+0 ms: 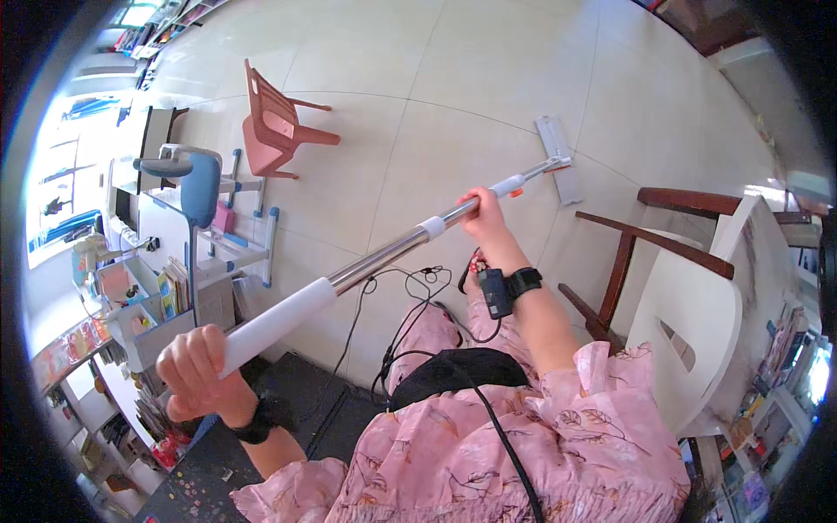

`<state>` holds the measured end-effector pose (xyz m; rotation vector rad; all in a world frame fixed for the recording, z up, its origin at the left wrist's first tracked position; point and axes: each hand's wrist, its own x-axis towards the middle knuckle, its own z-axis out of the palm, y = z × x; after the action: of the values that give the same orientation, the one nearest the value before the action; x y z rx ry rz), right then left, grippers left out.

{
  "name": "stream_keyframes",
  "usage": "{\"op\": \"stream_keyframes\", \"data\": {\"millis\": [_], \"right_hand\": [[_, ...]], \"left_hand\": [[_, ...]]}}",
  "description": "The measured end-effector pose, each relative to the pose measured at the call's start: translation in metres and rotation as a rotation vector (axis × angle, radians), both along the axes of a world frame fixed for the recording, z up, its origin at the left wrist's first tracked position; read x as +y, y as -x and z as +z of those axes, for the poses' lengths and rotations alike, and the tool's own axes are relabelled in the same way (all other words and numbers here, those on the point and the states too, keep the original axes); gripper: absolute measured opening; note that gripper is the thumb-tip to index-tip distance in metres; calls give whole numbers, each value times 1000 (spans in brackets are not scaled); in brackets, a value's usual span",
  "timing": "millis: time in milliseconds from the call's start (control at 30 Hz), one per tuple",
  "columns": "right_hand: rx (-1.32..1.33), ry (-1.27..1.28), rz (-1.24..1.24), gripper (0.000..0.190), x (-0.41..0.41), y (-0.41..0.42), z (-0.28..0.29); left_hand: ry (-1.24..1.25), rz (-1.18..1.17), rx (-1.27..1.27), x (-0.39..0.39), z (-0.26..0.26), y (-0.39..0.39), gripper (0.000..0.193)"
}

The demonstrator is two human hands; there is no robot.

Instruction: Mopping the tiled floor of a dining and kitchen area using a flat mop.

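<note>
A flat mop with a telescopic metal pole [386, 255] reaches from lower left to upper right across the view. My left hand [206, 372] is closed around the end of its white grip [281, 323]. Farther along, my right hand [482, 216] grips the metal pole just below a white collar [509, 186] with an orange tab. The grey rectangular mop head [557, 160] lies on the tiled floor, ahead and to the right. Both wrists wear black bands, and a black box [495, 293] with a cable is strapped at the right one.
A small pink plastic chair [274, 124] stands ahead left. Beside it is a child's desk [170, 216] with a blue-grey chair [199, 180]. A white chair [686, 320] with brown legs [618, 281] is close on my right. Loose black cables [392, 340] hang before my legs.
</note>
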<state>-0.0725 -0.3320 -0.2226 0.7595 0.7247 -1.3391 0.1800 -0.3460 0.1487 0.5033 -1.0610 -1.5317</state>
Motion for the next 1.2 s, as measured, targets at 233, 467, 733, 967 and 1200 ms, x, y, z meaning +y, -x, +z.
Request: {"op": "stream_keyframes", "data": {"millis": [233,467,733,967,1200], "right_hand": [[129,-43,-55,7,-21,70,-20],[235,-81,-55,6,-45,150,-42],[375,-78,-102,7,-74,246,-46],[451,-137,-93,10,-93,313,-32],[481,-158,-111,10,-113,408,-55]], "left_hand": [[-19,-49,-8,-28,-29,54,26],[24,-145,-39,-67,-54,118,26],[189,-537,-160,-126,-70,196,17],[255,-762,-234,-164,-79,264,14],[309,-802,-318,-195,-80,350,12]]}}
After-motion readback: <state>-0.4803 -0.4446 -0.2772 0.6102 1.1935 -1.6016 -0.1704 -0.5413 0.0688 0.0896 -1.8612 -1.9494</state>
